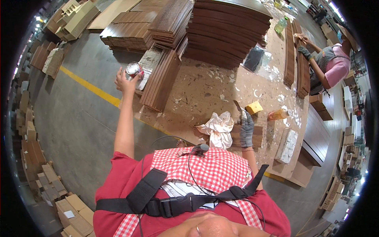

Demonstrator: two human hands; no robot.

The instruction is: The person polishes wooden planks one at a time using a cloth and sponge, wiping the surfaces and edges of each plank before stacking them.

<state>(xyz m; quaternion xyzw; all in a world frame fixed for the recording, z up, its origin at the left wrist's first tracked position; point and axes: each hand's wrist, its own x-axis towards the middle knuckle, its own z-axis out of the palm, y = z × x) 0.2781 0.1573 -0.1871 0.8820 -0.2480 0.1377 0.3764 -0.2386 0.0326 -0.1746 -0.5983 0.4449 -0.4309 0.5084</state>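
Observation:
My bare left hand (128, 81) reaches to the table's left side with its fingers round a small metal can (133, 68) with a pale lid and red side. The can is at the edge of a whitish block (148, 63) beside a row of brown boards (162, 81). My right hand (246, 128), in a grey glove, is closed on a thin knife-like tool (237, 106) with a dark blade; its handle is mostly hidden. Under that hand lies a short brown board (256, 136). Left of the hand is a crumpled white cloth (219, 129), and above it a yellow sponge (254, 107).
An orange bottle (278, 114) and a white-smeared block (287, 145) are right of my glove. Tall brown board stacks (225, 31) stand at the back. A co-worker (329, 65) handles long boards (302, 71) at the right. White scraps dot the worktable (197, 87).

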